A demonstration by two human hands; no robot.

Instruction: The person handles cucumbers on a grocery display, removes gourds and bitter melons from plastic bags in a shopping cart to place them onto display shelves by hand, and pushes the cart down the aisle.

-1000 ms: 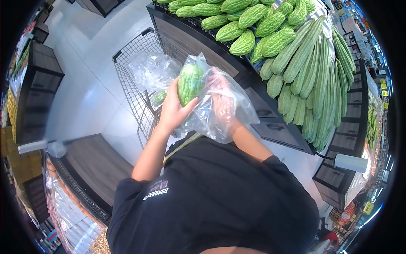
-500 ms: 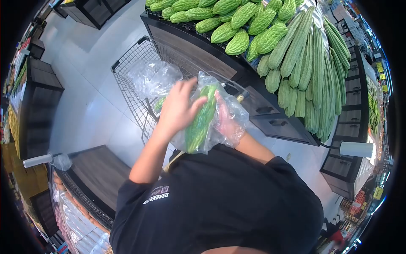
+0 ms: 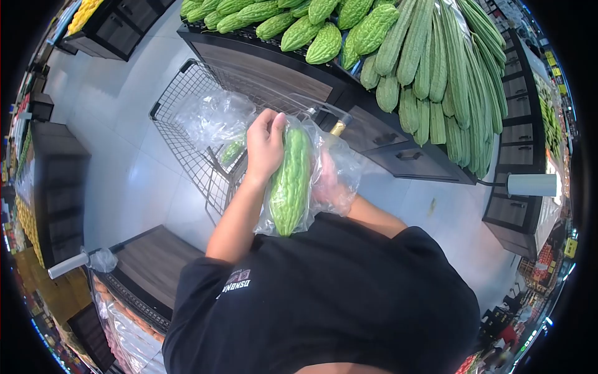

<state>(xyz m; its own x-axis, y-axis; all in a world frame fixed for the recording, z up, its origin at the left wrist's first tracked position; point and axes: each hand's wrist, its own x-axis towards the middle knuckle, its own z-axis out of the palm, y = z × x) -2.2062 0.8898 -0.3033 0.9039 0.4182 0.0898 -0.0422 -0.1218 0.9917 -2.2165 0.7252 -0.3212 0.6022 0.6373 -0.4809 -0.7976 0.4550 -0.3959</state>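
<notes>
A bumpy green bitter melon (image 3: 291, 181) stands lengthwise in a clear plastic bag (image 3: 268, 218) in front of my chest. My left hand (image 3: 265, 143) is at the bag's upper left, its fingers curled in and closed on the plastic beside the melon. My right hand (image 3: 330, 184) is to the right of the melon, seen through loose plastic that blurs its fingers. Whether those fingers grip anything is hidden.
A wire shopping cart (image 3: 187, 124) stands ahead, holding crumpled clear bags (image 3: 215, 118) and another bagged bitter melon (image 3: 232, 151). Bitter melons (image 3: 324, 43) and long ridged gourds (image 3: 461, 87) fill the display. Bag rolls (image 3: 531, 184) stick out at the right and left.
My left hand has curled from spread fingers onto the bag's edge. The melon now shows more plainly and stands more upright. The view has shifted, so the display sits higher.
</notes>
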